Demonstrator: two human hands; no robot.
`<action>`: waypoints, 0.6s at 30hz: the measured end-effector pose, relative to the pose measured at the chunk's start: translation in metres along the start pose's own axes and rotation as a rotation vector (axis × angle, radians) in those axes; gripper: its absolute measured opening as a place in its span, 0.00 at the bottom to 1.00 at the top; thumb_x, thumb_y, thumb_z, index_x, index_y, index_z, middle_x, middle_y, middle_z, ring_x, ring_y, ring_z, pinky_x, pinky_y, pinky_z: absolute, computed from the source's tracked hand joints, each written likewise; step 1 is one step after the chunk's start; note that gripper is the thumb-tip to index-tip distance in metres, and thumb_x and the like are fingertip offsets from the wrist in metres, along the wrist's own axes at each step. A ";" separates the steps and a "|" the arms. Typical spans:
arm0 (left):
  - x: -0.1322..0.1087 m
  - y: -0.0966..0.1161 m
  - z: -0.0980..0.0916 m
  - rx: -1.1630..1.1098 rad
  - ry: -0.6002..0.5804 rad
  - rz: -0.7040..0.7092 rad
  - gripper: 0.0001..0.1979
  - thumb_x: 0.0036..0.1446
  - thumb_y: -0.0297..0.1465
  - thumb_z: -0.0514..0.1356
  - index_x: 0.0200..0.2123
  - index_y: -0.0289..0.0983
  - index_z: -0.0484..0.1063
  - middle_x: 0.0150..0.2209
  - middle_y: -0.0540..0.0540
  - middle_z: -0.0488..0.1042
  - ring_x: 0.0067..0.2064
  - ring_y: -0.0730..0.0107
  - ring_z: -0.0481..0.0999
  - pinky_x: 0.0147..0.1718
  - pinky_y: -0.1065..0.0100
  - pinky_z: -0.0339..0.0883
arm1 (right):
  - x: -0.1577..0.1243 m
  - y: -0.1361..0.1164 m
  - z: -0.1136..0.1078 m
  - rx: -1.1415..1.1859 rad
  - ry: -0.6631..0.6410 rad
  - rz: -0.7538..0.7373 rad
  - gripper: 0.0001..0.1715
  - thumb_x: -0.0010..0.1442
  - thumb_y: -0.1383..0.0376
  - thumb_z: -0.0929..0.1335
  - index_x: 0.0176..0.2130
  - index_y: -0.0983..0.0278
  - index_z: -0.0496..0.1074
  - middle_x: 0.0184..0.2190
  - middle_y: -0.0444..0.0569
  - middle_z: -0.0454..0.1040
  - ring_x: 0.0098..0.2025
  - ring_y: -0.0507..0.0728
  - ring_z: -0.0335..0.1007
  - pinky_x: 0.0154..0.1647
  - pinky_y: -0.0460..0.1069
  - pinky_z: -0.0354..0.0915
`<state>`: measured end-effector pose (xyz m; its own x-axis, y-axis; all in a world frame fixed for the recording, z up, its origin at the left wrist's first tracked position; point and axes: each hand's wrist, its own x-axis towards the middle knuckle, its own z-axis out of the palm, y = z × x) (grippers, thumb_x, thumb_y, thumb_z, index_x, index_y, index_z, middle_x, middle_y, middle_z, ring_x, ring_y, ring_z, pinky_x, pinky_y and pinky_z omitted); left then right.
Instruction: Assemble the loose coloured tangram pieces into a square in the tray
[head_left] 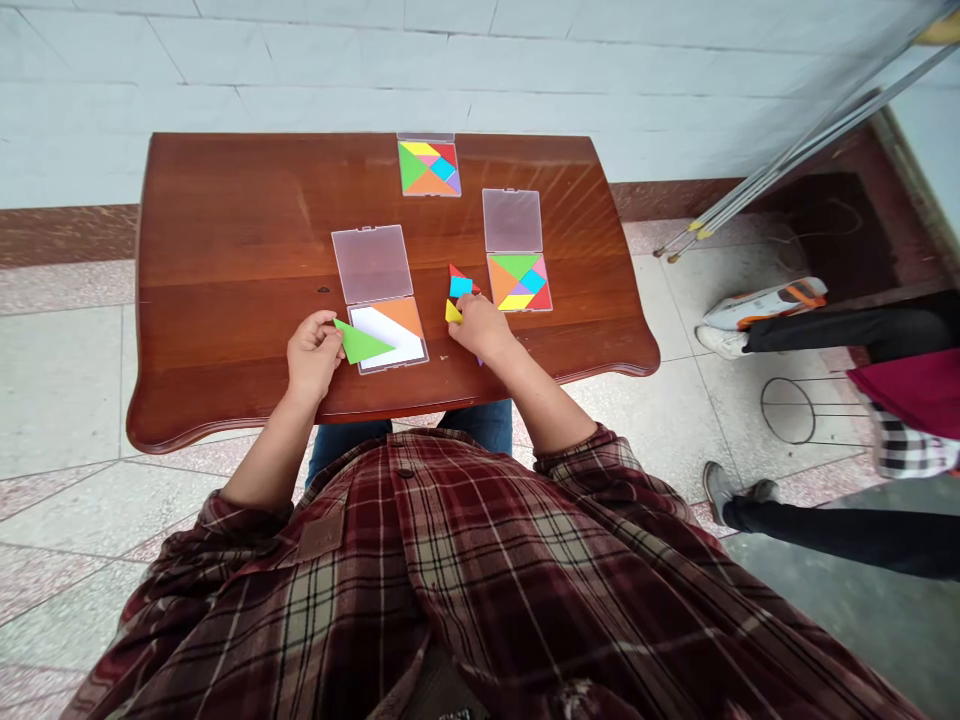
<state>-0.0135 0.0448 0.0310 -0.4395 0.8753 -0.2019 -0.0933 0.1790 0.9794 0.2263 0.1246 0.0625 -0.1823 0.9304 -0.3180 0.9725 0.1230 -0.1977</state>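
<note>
My left hand [313, 352] pinches a green triangle [361, 343] and holds it over the left edge of an open tangram case [390, 336]. That case has a white base with one orange triangle [402, 314] in its upper right, and its clear lid [372, 263] lies flat behind it. My right hand [480, 325] rests curled on the table over a small pile of loose pieces: a yellow one [452, 312], a blue one [460, 286] and a red one [454, 271]. What its fingers hold is hidden.
A filled tangram case [520, 281] with its lid [512, 220] open lies right of the loose pieces. Another filled case [429, 167] sits at the far edge of the brown wooden table [225, 240]. Another person's legs and shoes [765, 305] are on the floor at right.
</note>
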 end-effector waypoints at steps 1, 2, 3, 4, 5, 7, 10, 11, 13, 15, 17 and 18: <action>0.000 -0.002 -0.001 0.004 -0.004 0.019 0.13 0.44 0.26 0.60 0.37 0.38 0.70 0.20 0.58 0.67 0.17 0.80 0.63 0.14 0.77 0.53 | 0.000 0.000 0.000 -0.003 0.000 0.000 0.21 0.62 0.68 0.66 0.53 0.73 0.68 0.52 0.64 0.72 0.51 0.65 0.71 0.49 0.55 0.67; 0.001 -0.005 -0.001 0.010 -0.010 0.039 0.13 0.44 0.26 0.60 0.37 0.38 0.70 0.20 0.58 0.67 0.17 0.81 0.64 0.14 0.78 0.54 | 0.000 -0.001 0.000 -0.005 -0.001 0.000 0.21 0.62 0.68 0.66 0.53 0.73 0.68 0.51 0.64 0.72 0.52 0.64 0.71 0.49 0.54 0.67; 0.001 -0.007 -0.001 0.016 -0.015 0.059 0.13 0.44 0.27 0.60 0.37 0.38 0.70 0.20 0.59 0.67 0.17 0.81 0.64 0.14 0.78 0.55 | 0.001 -0.001 0.000 -0.004 -0.001 -0.001 0.21 0.61 0.68 0.66 0.53 0.73 0.68 0.51 0.64 0.72 0.52 0.64 0.71 0.49 0.54 0.67; 0.002 -0.009 -0.001 0.023 -0.020 0.073 0.13 0.44 0.27 0.61 0.37 0.38 0.70 0.20 0.59 0.67 0.17 0.81 0.64 0.15 0.78 0.56 | 0.001 -0.001 0.001 0.001 0.001 -0.003 0.21 0.61 0.68 0.66 0.53 0.74 0.68 0.51 0.64 0.73 0.52 0.64 0.71 0.49 0.54 0.67; 0.002 -0.010 -0.002 0.030 -0.022 0.080 0.13 0.44 0.27 0.61 0.37 0.38 0.70 0.20 0.59 0.67 0.17 0.81 0.64 0.15 0.78 0.56 | 0.002 -0.001 0.002 0.008 0.004 -0.002 0.22 0.61 0.68 0.66 0.53 0.74 0.67 0.51 0.64 0.73 0.52 0.64 0.71 0.49 0.54 0.67; 0.003 -0.012 -0.002 0.041 -0.024 0.076 0.13 0.45 0.27 0.61 0.38 0.38 0.70 0.20 0.59 0.66 0.17 0.80 0.64 0.14 0.78 0.55 | 0.004 0.000 0.004 0.027 0.013 0.000 0.22 0.59 0.68 0.67 0.53 0.74 0.67 0.49 0.63 0.74 0.51 0.64 0.71 0.49 0.54 0.67; 0.002 -0.011 -0.003 0.053 -0.027 0.060 0.13 0.45 0.27 0.61 0.38 0.38 0.70 0.20 0.59 0.66 0.17 0.79 0.65 0.13 0.77 0.55 | 0.007 0.002 0.007 0.063 0.027 0.002 0.21 0.57 0.68 0.67 0.50 0.73 0.68 0.48 0.63 0.75 0.49 0.64 0.72 0.47 0.54 0.67; 0.002 -0.010 -0.003 0.054 -0.028 0.059 0.13 0.46 0.27 0.61 0.39 0.38 0.70 0.21 0.58 0.66 0.17 0.80 0.65 0.13 0.77 0.54 | 0.007 0.003 0.008 0.081 0.029 0.002 0.20 0.57 0.68 0.67 0.49 0.73 0.68 0.47 0.63 0.75 0.48 0.64 0.72 0.46 0.53 0.67; 0.001 -0.009 -0.003 0.050 -0.028 0.058 0.13 0.46 0.27 0.61 0.39 0.38 0.70 0.21 0.58 0.67 0.17 0.80 0.65 0.13 0.77 0.55 | 0.007 0.005 0.007 0.127 0.030 -0.004 0.19 0.56 0.69 0.67 0.48 0.71 0.69 0.45 0.61 0.76 0.45 0.63 0.72 0.44 0.53 0.67; 0.000 -0.009 -0.003 0.042 -0.028 0.057 0.13 0.46 0.27 0.61 0.38 0.38 0.70 0.21 0.58 0.67 0.17 0.79 0.65 0.13 0.77 0.55 | 0.006 0.007 0.004 0.172 0.029 -0.017 0.17 0.55 0.69 0.67 0.46 0.69 0.70 0.40 0.57 0.77 0.43 0.62 0.72 0.43 0.53 0.66; 0.000 -0.009 -0.003 0.038 -0.023 0.057 0.13 0.46 0.27 0.61 0.38 0.38 0.71 0.21 0.58 0.67 0.17 0.79 0.65 0.13 0.76 0.55 | 0.005 0.009 0.002 0.209 0.016 -0.036 0.14 0.54 0.69 0.67 0.43 0.67 0.71 0.36 0.53 0.77 0.40 0.61 0.72 0.41 0.52 0.65; 0.000 -0.010 -0.003 0.038 -0.023 0.056 0.13 0.46 0.26 0.61 0.38 0.38 0.71 0.21 0.58 0.67 0.18 0.79 0.65 0.13 0.76 0.55 | 0.004 0.010 0.001 0.226 0.007 -0.046 0.12 0.54 0.69 0.67 0.41 0.66 0.71 0.34 0.51 0.76 0.39 0.60 0.71 0.41 0.52 0.64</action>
<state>-0.0152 0.0415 0.0214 -0.4225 0.8943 -0.1472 -0.0350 0.1462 0.9886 0.2348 0.1296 0.0587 -0.2243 0.9281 -0.2973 0.9059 0.0861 -0.4147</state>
